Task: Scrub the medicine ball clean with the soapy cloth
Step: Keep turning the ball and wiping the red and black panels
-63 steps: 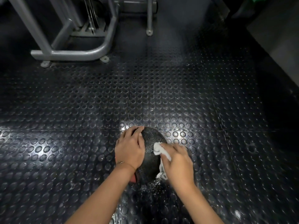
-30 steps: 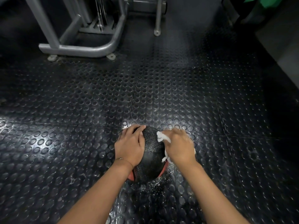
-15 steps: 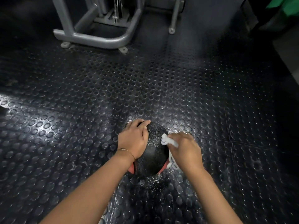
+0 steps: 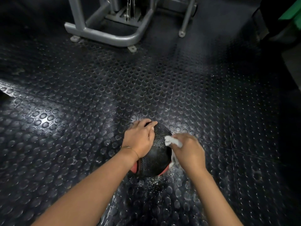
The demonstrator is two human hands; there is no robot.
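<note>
Here the medicine ball (image 4: pixel 156 159) stands on the floor (image 4: pixel 97 95), low in the middle of the view, between the two forearms of the person. The ball is black with a rough, dotted surface, and a red part shows at its lower edge on both sides.

The left hand (image 4: pixel 139 138) lies on the upper left side of the ball. Its fingers are bent over the far side and grip the ball. A thin bracelet (image 4: pixel 132 150) sits on this wrist.

The right hand (image 4: pixel 189 150) is at the right side of the ball, a little blurred. Its fingers are closed around a white cloth (image 4: pixel 173 141). One end of the cloth comes out above the fingers and touches the ball, and another piece hangs under the hand, beside the red edge.

The floor is dark rubber with round studs. A wet patch (image 4: pixel 154 181) with small white drops shines just below the ball. Far behind, a grey metal machine frame (image 4: pixel 114 36) stands on the floor. At the top right corner a green object (image 4: pixel 291 15) shows, too cut off to name.
</note>
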